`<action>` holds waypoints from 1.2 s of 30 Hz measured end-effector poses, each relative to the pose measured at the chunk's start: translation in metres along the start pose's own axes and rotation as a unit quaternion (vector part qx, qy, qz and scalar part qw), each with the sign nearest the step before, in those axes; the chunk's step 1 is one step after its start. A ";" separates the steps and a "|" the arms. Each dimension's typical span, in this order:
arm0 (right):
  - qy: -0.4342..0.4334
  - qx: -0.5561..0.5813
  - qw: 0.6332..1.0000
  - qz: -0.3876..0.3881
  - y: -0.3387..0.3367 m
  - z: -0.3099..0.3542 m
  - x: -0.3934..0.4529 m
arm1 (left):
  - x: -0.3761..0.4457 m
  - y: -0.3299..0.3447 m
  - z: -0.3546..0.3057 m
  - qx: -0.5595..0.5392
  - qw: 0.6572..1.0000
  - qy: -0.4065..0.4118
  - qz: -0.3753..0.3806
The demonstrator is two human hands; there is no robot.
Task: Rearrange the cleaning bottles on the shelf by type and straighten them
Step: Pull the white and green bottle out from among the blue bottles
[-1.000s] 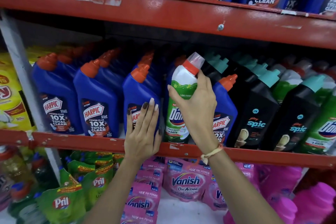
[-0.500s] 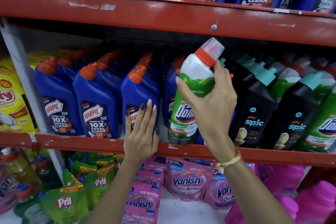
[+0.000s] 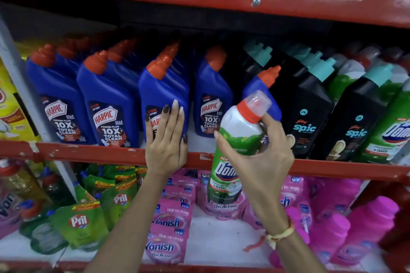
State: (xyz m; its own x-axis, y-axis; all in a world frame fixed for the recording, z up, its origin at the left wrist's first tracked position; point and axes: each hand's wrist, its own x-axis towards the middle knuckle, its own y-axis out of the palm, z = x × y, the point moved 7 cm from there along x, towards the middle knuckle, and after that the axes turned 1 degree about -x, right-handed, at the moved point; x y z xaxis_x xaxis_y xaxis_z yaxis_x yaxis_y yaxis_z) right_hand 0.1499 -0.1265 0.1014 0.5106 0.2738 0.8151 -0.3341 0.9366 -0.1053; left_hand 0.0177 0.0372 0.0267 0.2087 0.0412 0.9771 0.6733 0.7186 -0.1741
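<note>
Lifted off the red shelf (image 3: 93,154), the rigid, seemingly full Domex bottle (image 3: 230,162) hangs below it, right hand (image 3: 261,162) clasping its shoulder, left hand (image 3: 166,146) flat against a Harpic bottle (image 3: 162,99).

1. One head-worn view, facing forward and slightly down at the red shelf (image 3: 88,154), close up.
2. Wide angle: the upper shelf edge, middle row and lower tier all fit.

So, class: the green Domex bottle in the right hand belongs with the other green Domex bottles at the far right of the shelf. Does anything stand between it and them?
Yes. The black Spic bottles fill the shelf between the held Domex bottle in the right hand and the Domex group. In front of the shelf, nothing visible blocks the way.
</note>
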 end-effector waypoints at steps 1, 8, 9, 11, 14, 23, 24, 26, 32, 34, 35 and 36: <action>0.010 0.008 1.000 0.005 0.001 -0.007 -0.008 | -0.001 0.000 0.000 0.000 1.000 -0.003 0.002; 0.065 0.000 0.996 0.057 0.012 -0.066 -0.071 | -0.003 0.000 -0.001 -0.001 1.000 -0.012 0.009; 0.082 -0.004 0.994 0.066 0.013 -0.076 -0.081 | -0.002 0.000 0.000 -0.001 1.000 -0.012 0.007; 0.125 -0.014 0.988 0.089 0.017 -0.098 -0.103 | -0.003 0.001 0.000 -0.003 1.000 -0.017 0.008; 0.174 -0.022 0.977 0.124 0.021 -0.128 -0.132 | -0.003 0.001 0.001 -0.003 1.000 -0.018 0.007; 0.188 -0.035 0.968 0.163 0.022 -0.160 -0.173 | -0.003 0.000 0.002 -0.002 1.000 -0.020 0.004; 0.191 -0.038 0.967 0.164 0.021 -0.162 -0.176 | -0.003 0.000 0.002 -0.002 1.000 -0.019 0.005; 0.199 -0.044 0.965 0.166 0.020 -0.166 -0.179 | -0.003 0.001 0.001 -0.001 1.000 -0.017 0.003; 0.216 -0.042 0.961 0.167 0.017 -0.168 -0.175 | -0.003 0.001 0.001 0.007 1.000 -0.016 -0.002; 0.215 -0.045 0.959 0.178 0.018 -0.167 -0.174 | -0.003 0.002 0.001 0.008 1.000 -0.015 -0.003; 0.211 -0.044 0.959 0.183 0.018 -0.166 -0.173 | -0.002 0.002 0.001 0.007 1.000 -0.014 -0.003; 0.208 -0.041 0.959 0.187 0.018 -0.163 -0.172 | -0.002 0.001 0.001 0.008 1.000 -0.014 -0.003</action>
State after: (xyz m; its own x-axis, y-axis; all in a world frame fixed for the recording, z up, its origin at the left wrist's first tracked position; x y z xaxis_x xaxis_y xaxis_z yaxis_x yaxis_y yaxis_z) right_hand 0.1856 -0.1212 -0.1340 0.6451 0.6410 0.4159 -0.5009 0.7658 -0.4034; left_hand 0.0173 0.0390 0.0242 0.1840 0.0561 0.9813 0.6634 0.7296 -0.1661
